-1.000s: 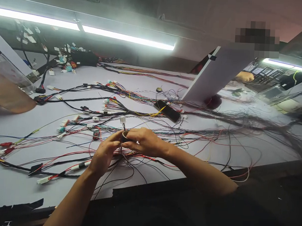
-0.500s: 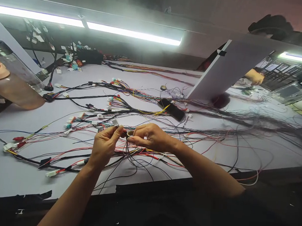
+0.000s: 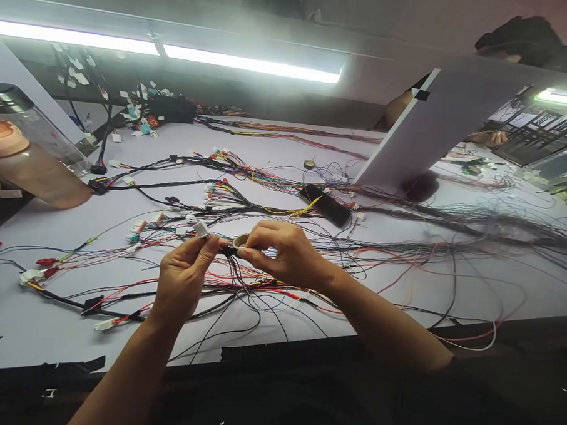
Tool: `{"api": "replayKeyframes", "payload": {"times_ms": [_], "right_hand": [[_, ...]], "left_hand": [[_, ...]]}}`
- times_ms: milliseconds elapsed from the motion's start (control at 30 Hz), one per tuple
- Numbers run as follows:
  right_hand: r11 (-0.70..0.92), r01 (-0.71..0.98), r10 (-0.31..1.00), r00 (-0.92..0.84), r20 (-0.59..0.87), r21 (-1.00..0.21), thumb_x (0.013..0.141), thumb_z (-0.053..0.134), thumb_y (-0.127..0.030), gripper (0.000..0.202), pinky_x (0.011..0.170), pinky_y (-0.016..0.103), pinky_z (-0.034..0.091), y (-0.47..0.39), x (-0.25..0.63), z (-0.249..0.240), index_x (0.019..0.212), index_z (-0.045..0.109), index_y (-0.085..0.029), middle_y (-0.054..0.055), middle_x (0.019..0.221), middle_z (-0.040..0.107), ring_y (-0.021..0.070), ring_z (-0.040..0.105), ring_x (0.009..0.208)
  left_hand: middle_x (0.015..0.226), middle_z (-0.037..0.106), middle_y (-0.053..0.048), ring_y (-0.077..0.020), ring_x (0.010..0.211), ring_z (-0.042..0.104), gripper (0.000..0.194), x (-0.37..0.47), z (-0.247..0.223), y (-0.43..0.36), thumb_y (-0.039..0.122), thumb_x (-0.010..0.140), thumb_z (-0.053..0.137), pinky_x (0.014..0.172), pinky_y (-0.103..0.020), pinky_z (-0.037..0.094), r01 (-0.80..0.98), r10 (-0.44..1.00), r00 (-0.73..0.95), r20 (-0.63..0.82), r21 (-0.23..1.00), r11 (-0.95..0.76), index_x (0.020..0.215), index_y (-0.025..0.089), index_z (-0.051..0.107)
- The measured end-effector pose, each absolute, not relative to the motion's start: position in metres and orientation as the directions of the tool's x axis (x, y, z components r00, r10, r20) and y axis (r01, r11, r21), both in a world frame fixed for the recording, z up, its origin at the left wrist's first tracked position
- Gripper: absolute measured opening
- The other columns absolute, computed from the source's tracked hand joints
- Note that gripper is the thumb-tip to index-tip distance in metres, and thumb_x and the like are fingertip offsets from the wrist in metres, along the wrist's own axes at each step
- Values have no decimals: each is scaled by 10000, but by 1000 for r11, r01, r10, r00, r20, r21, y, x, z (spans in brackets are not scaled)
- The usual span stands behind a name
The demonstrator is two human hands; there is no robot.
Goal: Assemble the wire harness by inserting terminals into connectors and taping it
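My left hand (image 3: pixel 187 268) pinches a white connector (image 3: pixel 200 229) by the wires just behind it, with the connector tilted up past the thumb. From there a bundle of black wires (image 3: pixel 234 270) runs right and hangs down to the table. My right hand (image 3: pixel 282 253) is closed on a roll of tape (image 3: pixel 239 240), its ring showing between thumb and fingers. A short dark wrapped stretch of the wires (image 3: pixel 228 251) lies between the two hands, next to the roll. The fingertips of the right hand are partly hidden.
Wire harnesses (image 3: pixel 250 208) with several connectors spread over the white table (image 3: pixel 136 350). A phone (image 3: pixel 326 205) and another tape roll (image 3: pixel 309 164) lie beyond my hands. A bottle (image 3: pixel 41 158) leans in at left; a white upright panel (image 3: pixel 404 127) stands at right, another person's hand (image 3: pixel 496 139) behind it.
My left hand has moved a little left with the connector, away from my right hand. More of the tape roll and the wrapped wires shows between them. The view has shifted slightly.
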State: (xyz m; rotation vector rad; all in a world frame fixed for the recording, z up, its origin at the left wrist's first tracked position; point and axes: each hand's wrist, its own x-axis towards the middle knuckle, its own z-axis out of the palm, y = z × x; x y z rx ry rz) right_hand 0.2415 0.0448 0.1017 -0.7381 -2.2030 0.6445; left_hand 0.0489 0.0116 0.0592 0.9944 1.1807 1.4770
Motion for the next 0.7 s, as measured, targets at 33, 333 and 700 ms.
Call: {"api": "replayKeyframes", "payload": {"times_ms": [33,333,700], "right_hand": [[742,347,651,-576,494,-573,921,568,-333,213,706,261,402,41,241,101,820,646,-163,26,822,661,123,559,753],[745,538,661,-516,545,-394,947,526,-419,305,725,288,363,24,238,101,823,652,-170,27,823,683,139,582,765],[639,424,753,-515,410,-641,919,580,-352,237,659,251,367,32,243,102,788,637,-162,23,805,655,115,529,702]], "left_hand": [[818,704,-34,-164,813,636,196,50,60,11,370,746,757,868,-323,491,-213,980,-200,20,975,-63,817,187,744],[804,651,-10,-106,789,586,155,63,59,6,323,760,753,823,-226,473,-353,975,-222,29,929,-108,834,193,711],[799,599,-15,-132,824,552,102,55,64,-1,299,788,722,843,-266,477,-315,988,-103,116,938,-143,816,203,699]]}}
